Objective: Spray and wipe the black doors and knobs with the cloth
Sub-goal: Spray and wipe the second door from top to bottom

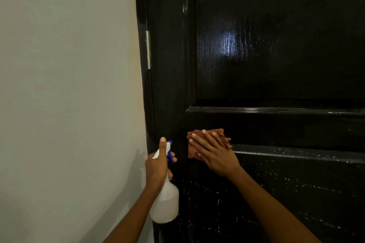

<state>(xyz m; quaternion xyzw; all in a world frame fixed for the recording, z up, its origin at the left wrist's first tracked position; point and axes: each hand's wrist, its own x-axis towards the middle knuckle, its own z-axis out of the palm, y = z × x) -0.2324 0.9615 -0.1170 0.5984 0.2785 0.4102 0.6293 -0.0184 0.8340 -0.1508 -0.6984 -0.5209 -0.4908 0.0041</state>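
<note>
A glossy black panelled door (276, 55) fills the right of the view. Its lower panel is speckled with spray droplets. My right hand (214, 153) presses a folded brown checked cloth (192, 149) flat against the door's left side, at the rail between the panels. My left hand (158, 163) grips the neck of a white spray bottle (166, 203) with a blue trigger, its nozzle pointing at the door's left edge. No knob is in view.
A pale wall (69, 85) takes up the left half. A metal hinge (148, 49) sits on the black door frame between wall and door.
</note>
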